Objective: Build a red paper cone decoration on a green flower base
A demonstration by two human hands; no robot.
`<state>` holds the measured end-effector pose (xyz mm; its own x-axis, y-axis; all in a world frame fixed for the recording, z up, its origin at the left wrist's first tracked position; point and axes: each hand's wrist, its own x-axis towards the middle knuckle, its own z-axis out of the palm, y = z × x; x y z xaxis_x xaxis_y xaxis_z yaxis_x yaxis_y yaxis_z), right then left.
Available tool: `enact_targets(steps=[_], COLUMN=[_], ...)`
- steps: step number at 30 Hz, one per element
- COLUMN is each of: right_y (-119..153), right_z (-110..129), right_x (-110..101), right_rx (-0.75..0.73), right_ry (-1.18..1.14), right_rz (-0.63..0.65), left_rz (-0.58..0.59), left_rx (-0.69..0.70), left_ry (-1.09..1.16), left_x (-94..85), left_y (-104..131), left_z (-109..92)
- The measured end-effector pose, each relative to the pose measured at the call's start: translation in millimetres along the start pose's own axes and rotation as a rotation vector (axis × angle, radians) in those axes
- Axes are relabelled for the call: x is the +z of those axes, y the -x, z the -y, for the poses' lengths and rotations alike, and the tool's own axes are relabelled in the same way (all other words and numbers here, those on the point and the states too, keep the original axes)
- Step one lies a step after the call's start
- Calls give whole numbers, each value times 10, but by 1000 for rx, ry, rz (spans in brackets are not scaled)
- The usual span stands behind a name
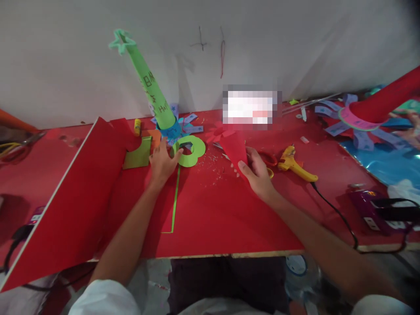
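Note:
My right hand is closed around a red paper cone, its narrow end toward me and its wide end cut into flared tabs. Fingers apart, my left hand reaches over the table, its thumb on the left edge of a green flower-shaped paper ring. I cannot tell whether it grips the ring. Just behind it, a tall green paper tube with handwriting stands tilted in a blue paper collar with lilac strips. A pale green pipe-cleaner star tops the tube.
A yellow glue gun with a cord and red-handled scissors lie at right. Left are a glue stick and an upright red board. A co-worker's hand is at far right, near a red tube. Scraps litter the red table.

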<state>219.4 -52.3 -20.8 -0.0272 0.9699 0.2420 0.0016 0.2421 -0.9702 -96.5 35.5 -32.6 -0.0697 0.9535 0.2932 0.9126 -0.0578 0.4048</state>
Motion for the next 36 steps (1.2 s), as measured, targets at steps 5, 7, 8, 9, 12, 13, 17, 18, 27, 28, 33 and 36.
enact_targets(steps=[5,7,8,9,12,13,17,18,27,28,33,36], right_y=[-3,-6,-6,-6,-3,-3,-13,-16,-28,-29,-35,-36], right_z=[-12,-17,-21,-26,-44,-50,-78,-87,-60,-34,95,120], right_x=[-2,-6,-7,-7,0,5,19,21,40,42,43,48], right_rx=[19,24,25,25,29,28,-31,-42,45,58,110,110], right_ry=[-52,-58,-63,-68,-82,-84,-93,-101,-248,-264,-339,-375], right_rz=[18,25,29,32,40,39,7,3,15,18,2,1], left_rz=[31,21,6,-9,-34,-35,-24,-24,-44,-51,-62,-74], left_rx=[37,75,90,99,89,82,101,112,90,82,74,49], left_ry=[142,129,115,99,30,11,11,22,137,140,184,230], left_x=[158,212,231,245,266,268,251,245,268,275,266,218], left_y=[2,15,23,30,43,44,31,25,-38,-40,-49,-56], left_z=[-47,-43,-38,-31,-10,-4,40,55,153,154,137,122])
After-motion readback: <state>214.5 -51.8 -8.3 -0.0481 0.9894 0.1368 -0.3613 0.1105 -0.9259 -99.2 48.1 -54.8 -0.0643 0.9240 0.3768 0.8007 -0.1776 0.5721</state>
